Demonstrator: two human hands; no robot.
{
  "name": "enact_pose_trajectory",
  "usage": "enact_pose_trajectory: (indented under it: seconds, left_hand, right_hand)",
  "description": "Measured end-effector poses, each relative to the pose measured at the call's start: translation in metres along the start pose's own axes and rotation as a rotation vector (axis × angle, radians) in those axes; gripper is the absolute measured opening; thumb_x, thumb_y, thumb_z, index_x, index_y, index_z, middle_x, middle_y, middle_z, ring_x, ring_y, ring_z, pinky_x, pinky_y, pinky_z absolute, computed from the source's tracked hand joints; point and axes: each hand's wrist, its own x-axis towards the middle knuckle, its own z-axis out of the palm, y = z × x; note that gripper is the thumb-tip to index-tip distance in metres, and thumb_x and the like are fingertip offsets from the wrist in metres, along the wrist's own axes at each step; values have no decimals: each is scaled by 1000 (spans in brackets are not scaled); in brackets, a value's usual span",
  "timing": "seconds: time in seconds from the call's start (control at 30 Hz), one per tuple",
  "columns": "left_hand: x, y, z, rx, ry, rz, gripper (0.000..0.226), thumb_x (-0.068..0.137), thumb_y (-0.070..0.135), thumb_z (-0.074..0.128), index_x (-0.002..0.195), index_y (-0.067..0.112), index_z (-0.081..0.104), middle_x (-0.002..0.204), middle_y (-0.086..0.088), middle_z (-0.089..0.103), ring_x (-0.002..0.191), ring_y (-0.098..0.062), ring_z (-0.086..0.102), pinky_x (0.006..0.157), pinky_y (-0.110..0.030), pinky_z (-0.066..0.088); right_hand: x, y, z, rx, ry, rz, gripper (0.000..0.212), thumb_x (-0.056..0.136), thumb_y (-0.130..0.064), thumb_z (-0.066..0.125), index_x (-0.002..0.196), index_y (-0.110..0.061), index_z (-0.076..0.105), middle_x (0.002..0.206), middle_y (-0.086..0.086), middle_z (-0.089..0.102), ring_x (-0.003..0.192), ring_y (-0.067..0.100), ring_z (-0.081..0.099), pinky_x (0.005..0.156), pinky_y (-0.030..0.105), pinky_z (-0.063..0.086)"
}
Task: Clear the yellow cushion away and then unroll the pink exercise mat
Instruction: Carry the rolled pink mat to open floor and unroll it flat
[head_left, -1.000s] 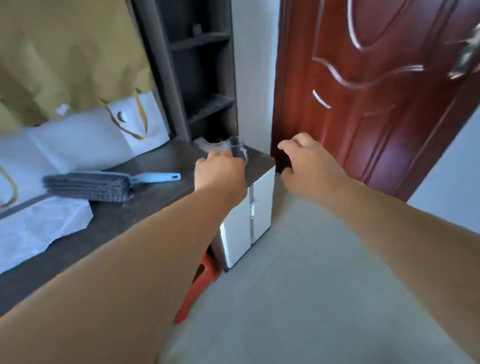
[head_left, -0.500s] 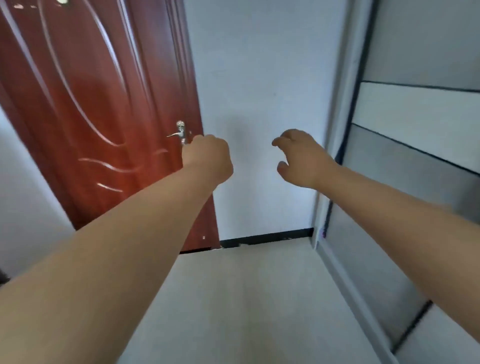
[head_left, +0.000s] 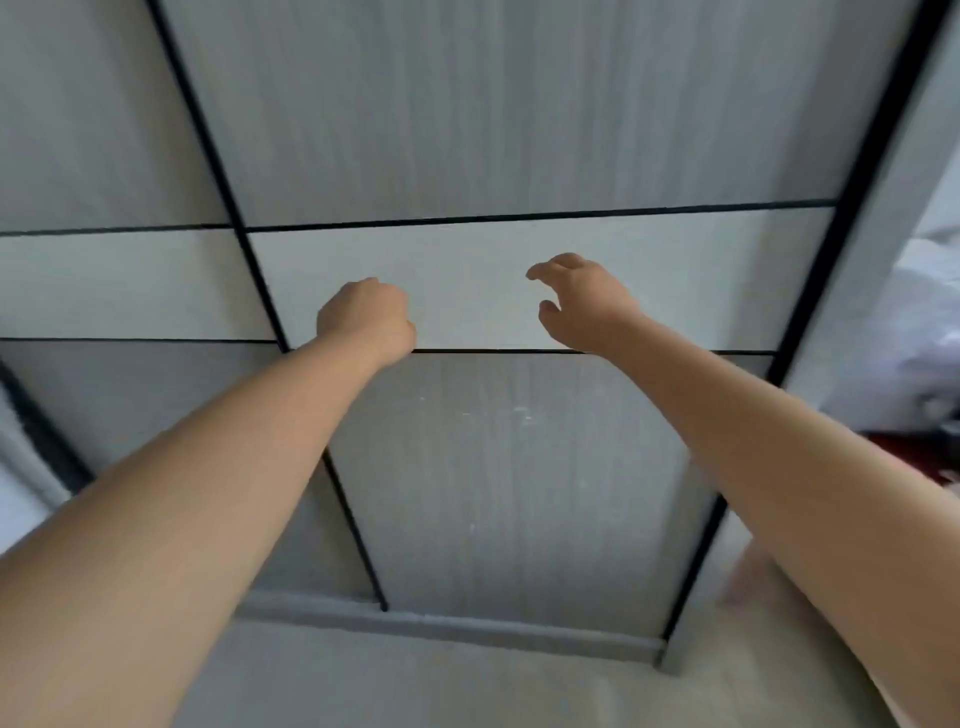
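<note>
Grey sliding wardrobe panels (head_left: 519, 467) with thin black frames now fill my view, standing on a pale floor (head_left: 415, 686). A second ago I faced a dark desk and a red door, then a white wall; the view has swung round to the right, so I judge I am turning through the room in search of the task's things. Neither the yellow cushion nor the pink exercise mat shows anywhere here, so nothing of the task is begun. At three o'clock, past the wardrobe's edge, lies some blurred white bedding (head_left: 914, 332) with something dark red beneath it; too smeared to name.

Both my arms reach forward, raised in front of the panels and touching nothing. My left hand (head_left: 366, 319), at about eleven o'clock from centre, is curled into a loose fist, fingers pressed together, holding nothing I can see. My right hand (head_left: 582, 301), at about one o'clock, is half spread, fingers (head_left: 543, 270) hooked and thumb apart below them, empty.
</note>
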Motion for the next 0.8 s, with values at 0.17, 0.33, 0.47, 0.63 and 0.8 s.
enact_pose_trajectory:
  seconds: [0.17,0.33,0.47,0.63,0.8]
  left_hand:
    - [11,153,26,-134,-59,277,31,89,10,43,113,2,60,124,-16,53,115,-32,49,80,-34,46]
    - [14,301,42,-174,-23,485,25,89,8,41,104,1,59,118,-14,55,115,-31,46,72,-31,37]
    - [22,398,50,-253,2,549,30,88,8,41,111,3,61,122,-15,57,117,-34,50,85,-36,46]
    - [26,503,64,-231,-101,592,28,89,9,41,109,5,60,120,-16,62,109,-35,59,73,-32,43]
    - [54,567,87,-125,-154,604,31,91,14,42,116,7,58,125,-14,59,114,-33,56,85,-34,47]
  right_hand:
    - [-62,129,-51,-132,16,262,44,91,-15,44,135,-17,42,143,8,42,124,31,44,98,37,41]
    - [-109,239,-107,-184,30,424,45,89,-17,50,134,-13,45,141,13,44,127,30,43,102,37,38]
    - [-128,315,-137,-212,19,476,43,89,-15,52,132,-11,47,140,14,46,122,30,47,100,32,37]
    - [-140,408,-153,-201,14,525,42,89,-15,50,131,-11,48,140,13,46,120,30,49,100,34,38]
    - [-131,480,-137,-146,-63,558,42,89,-13,50,131,-10,48,140,15,46,124,33,45,100,37,38]
